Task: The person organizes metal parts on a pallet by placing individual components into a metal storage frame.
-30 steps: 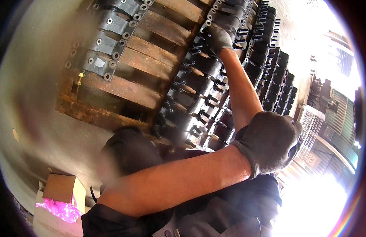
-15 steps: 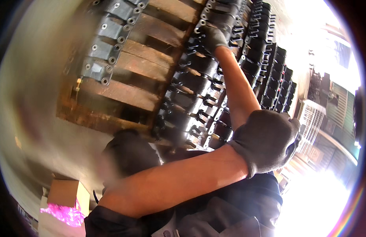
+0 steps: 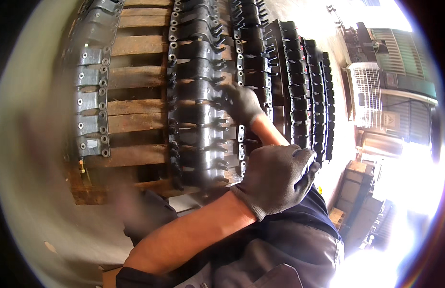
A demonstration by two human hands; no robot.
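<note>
Both my hands wear dark grey gloves. My right hand reaches over a row of black ribbed metal castings. Its closed fingertips meet the short bolts along that row's right side; whatever they pinch is too small to make out. Nearer to me, my left hand is curled closed, with my left forearm crossing in from the lower left. Its palm is turned away, so any contents are hidden. Bolts stick out along both sides of the near part of the castings row.
The castings stand on slatted wooden pallets. Further rows of black castings run to the right. At the left is a row of greyer castings, with a brass-coloured bolt by its near end. A white wire cage stands beyond.
My right hand has moved nearer along the castings, ending at the bolts on the row's right side. My left hand remains curled. The whole view has turned and shifted.
</note>
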